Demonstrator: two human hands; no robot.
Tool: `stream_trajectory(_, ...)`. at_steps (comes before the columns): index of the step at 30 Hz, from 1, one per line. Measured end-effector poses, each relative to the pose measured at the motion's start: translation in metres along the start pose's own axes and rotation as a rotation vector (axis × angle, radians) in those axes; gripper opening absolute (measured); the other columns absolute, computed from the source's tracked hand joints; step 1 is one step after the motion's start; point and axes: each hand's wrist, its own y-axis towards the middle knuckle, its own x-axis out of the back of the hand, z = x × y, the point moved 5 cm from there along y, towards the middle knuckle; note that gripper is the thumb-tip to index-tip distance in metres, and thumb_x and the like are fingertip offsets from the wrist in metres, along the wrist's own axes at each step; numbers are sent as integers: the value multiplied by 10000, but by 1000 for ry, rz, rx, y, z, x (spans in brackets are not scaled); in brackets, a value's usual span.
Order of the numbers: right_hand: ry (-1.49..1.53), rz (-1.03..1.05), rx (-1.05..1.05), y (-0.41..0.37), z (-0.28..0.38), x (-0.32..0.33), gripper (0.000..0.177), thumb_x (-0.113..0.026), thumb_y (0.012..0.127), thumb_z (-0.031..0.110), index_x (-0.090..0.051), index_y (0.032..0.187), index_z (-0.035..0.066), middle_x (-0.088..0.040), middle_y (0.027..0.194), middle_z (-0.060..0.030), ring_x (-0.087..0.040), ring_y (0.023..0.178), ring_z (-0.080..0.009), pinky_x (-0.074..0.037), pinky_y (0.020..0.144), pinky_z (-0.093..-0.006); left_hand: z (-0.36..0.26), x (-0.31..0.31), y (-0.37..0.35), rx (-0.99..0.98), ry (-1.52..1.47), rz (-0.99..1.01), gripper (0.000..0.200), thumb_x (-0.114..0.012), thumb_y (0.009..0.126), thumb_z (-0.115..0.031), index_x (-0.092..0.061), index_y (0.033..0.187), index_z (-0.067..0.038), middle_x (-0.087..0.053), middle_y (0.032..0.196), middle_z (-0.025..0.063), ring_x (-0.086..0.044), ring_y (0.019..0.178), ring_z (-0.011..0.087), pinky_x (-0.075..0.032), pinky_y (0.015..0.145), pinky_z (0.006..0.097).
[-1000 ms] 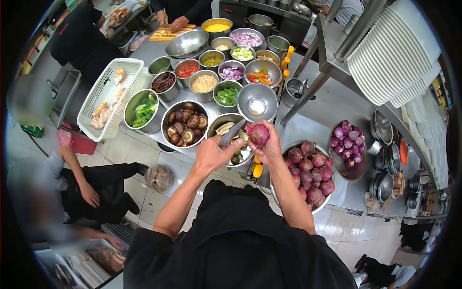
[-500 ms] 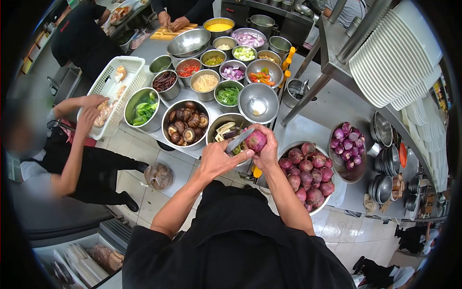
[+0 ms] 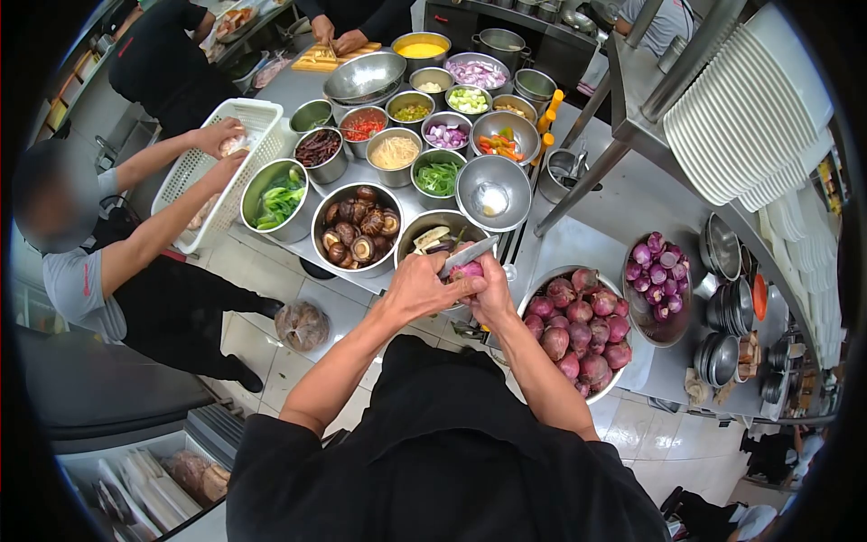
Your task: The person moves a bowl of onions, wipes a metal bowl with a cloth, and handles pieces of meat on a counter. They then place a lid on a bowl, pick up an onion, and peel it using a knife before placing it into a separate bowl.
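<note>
My left hand [image 3: 417,289] grips a knife [image 3: 471,255], its blade pointing up and right across a red onion [image 3: 468,270]. My right hand [image 3: 493,294] is closed around that onion, which shows only as a pink sliver between both hands. The hands touch each other above the near edge of a steel bowl of scraps [image 3: 424,228]. A large steel bowl [image 3: 538,274] heaped with unpeeled red onions [image 3: 578,327] sits just to the right of my right hand.
Several steel bowls of mushrooms [image 3: 358,235], greens [image 3: 278,199], chillies and chopped vegetables fill the counter. A bowl of small peeled onions [image 3: 654,266] sits right. White plates [image 3: 741,108] stack on a shelf. A person at left reaches both hands into a white basket [image 3: 257,117].
Both hands have drawn down and closer together, covering most of the onion. The person at left stood up and moved both hands further up into the white basket.
</note>
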Motion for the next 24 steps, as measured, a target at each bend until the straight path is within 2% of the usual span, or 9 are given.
stream_trajectory(4,22,-75,49,-3,5,-6,282,-404,880,340,-550,889,99,-551,738,-13,-503,576,-91,-361,440,-227,11,-8,1,-88,73,-40,619,-694,662,-598,-618,765,8,-558,528,113,-555,469,189,-442,485,315)
stream_trajectory(7,15,-136,110,1,7,-6,249,-361,858,231,-521,780,57,-500,681,-24,-424,515,-90,-317,419,-227,14,-15,-1,-83,0,-68,587,-656,734,-572,-621,801,10,-577,554,90,-547,492,152,-446,496,308)
stream_trajectory(9,-83,-143,382,11,6,5,225,-371,836,186,-499,739,28,-492,708,-34,-444,616,-113,-359,545,-247,13,-19,-6,-37,-268,-76,562,-600,799,-552,-625,809,9,-593,576,63,-543,527,119,-446,505,297)
stream_trajectory(10,-83,-143,385,10,8,1,225,-371,836,186,-499,739,28,-492,708,-34,-444,616,-113,-359,545,-247,13,-21,-8,-39,-267,-76,562,-600,799,-552,-625,809,9,-593,576,63,-543,527,119,-446,505,297)
stream_trajectory(12,-135,-166,487,2,17,-7,205,-381,823,157,-478,715,13,-482,733,-36,-437,699,-123,-353,650,-254,13,-21,-11,-46,-268,-114,575,-559,824,-560,-625,815,11,-602,590,48,-543,559,96,-438,509,287)
stream_trajectory(16,-203,-171,418,5,17,-6,232,-371,840,186,-505,740,26,-484,703,-38,-436,619,-124,-360,550,-259,11,-15,-13,-67,-268,-163,572,-551,823,-571,-629,836,-4,-591,573,64,-539,537,106,-429,496,281)
stream_trajectory(18,-147,-167,26,-3,16,-15,268,-357,859,222,-528,763,40,-495,679,-47,-421,534,-123,-328,436,-263,10,-11,-12,-124,-192,-134,556,-533,835,-568,-632,863,-21,-578,560,80,-540,521,113,-429,489,288)
stream_trajectory(21,-219,-183,1,6,10,-9,272,-327,867,232,-504,729,78,-512,625,-39,-407,464,-99,-257,355,-232,10,-11,-9,-181,-161,-105,542,-520,845,-562,-633,880,-33,-569,552,90,-542,508,125,-430,483,295)
stream_trajectory(24,-222,-172,54,5,17,-12,280,-330,870,244,-510,739,73,-508,620,-38,-403,465,-97,-269,367,-226,10,-13,-8,-151,-179,-120,516,-509,867,-534,-630,881,-32,-575,557,90,-553,528,118,-435,495,296)
